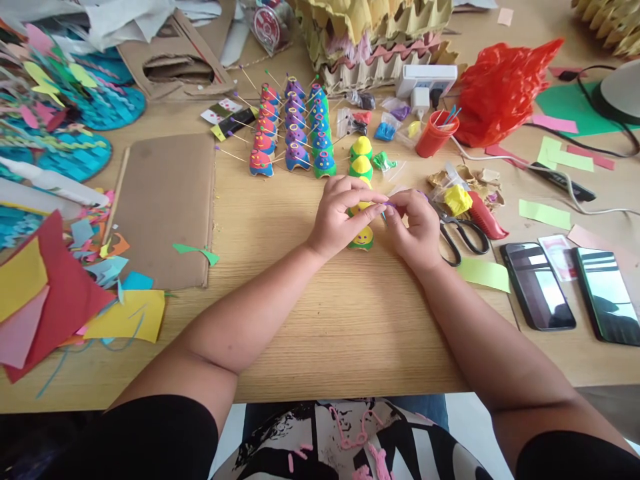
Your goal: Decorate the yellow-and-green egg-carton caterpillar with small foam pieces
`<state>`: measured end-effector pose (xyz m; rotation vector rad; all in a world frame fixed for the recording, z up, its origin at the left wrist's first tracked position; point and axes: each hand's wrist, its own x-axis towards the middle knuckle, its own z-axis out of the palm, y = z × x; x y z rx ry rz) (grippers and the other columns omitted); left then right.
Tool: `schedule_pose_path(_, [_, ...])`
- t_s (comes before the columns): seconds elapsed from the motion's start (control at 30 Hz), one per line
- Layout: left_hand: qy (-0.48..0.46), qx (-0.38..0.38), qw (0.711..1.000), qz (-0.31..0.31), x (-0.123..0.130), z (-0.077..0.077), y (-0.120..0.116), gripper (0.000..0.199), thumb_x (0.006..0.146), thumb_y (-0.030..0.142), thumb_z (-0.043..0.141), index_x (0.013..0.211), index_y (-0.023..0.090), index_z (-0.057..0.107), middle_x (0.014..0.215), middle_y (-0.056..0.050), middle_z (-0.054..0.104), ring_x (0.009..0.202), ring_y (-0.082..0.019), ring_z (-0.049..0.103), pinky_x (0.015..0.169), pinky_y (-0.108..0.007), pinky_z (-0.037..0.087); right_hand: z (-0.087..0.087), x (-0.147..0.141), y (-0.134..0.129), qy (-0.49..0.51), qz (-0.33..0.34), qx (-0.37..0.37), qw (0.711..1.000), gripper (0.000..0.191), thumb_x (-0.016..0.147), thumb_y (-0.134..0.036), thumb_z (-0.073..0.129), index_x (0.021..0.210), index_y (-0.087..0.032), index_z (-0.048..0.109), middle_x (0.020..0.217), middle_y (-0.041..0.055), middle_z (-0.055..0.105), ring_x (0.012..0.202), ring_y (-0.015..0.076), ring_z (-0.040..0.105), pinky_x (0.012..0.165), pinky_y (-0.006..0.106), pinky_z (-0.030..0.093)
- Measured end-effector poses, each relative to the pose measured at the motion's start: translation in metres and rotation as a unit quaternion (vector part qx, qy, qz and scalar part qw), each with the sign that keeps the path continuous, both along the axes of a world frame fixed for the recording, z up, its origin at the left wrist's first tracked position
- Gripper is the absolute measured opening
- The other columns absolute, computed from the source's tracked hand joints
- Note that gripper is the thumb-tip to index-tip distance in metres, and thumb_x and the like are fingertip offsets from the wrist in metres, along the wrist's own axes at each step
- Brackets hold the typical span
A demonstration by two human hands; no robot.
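My left hand (345, 217) and my right hand (414, 227) meet over the table, fingertips pinched together on a small purple piece (388, 205). A bit of blue shows just below it. Under and behind my left hand runs a yellow and green egg-carton caterpillar (361, 237) with a smiling face at its near end; its middle is partly hidden by my fingers. To the left stand three more caterpillars: a red and blue one (261, 160), a purple one (297, 155) and a green and blue one (325, 161), with thin sticks poking out.
Black-handled scissors (465, 237), yellow clay (457, 199) and two phones (538, 285) lie at the right. A red cup (437, 133) and red bag (500, 93) stand behind. Cardboard (163, 210) and paper scraps (125, 313) lie left; egg cartons (375, 63) are at the back.
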<state>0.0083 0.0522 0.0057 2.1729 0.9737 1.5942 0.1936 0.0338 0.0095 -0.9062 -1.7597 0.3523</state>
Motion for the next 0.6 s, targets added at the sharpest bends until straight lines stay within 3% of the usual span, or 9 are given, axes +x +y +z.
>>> schedule_pose_path(0.23, [0.009,-0.006,1.0,0.014,0.0003,-0.0024,0.0012,0.032,0.105,0.054,0.067,0.103,0.029,0.086,0.096,-0.001,0.078,0.101,-0.016,0.07,0.099,-0.034,0.056,-0.0027,-0.0017,-0.0016,0.046,0.025,-0.045,0.998,0.021,0.106,-0.037,0.064,0.092,-0.023,0.069,0.08,0.001,0.062,0.071,0.0142,0.052,0.069,0.033,0.043])
schedule_pose_path(0.4, [0.003,0.006,1.0,0.014,0.0004,-0.0034,0.0016,0.035,0.103,0.055,0.069,0.114,0.026,0.084,0.105,-0.003,0.079,0.106,-0.017,0.07,0.102,-0.033,0.055,-0.0042,-0.0015,-0.0011,0.063,0.015,-0.065,0.996,0.026,0.107,-0.043,0.063,0.092,-0.023,0.07,0.08,0.0014,0.064,0.072,0.0149,0.053,0.072,0.034,0.045])
schedule_pose_path(0.6, [0.02,0.01,1.0,0.02,0.0002,-0.0029,0.001,0.029,0.105,0.051,0.068,0.105,0.028,0.086,0.096,-0.001,0.077,0.1,-0.016,0.067,0.1,-0.034,0.053,-0.0016,-0.002,-0.0015,0.053,0.018,-0.063,0.996,0.029,0.106,-0.046,0.063,0.09,-0.023,0.07,0.079,0.0013,0.064,0.071,0.0147,0.054,0.069,0.034,0.044])
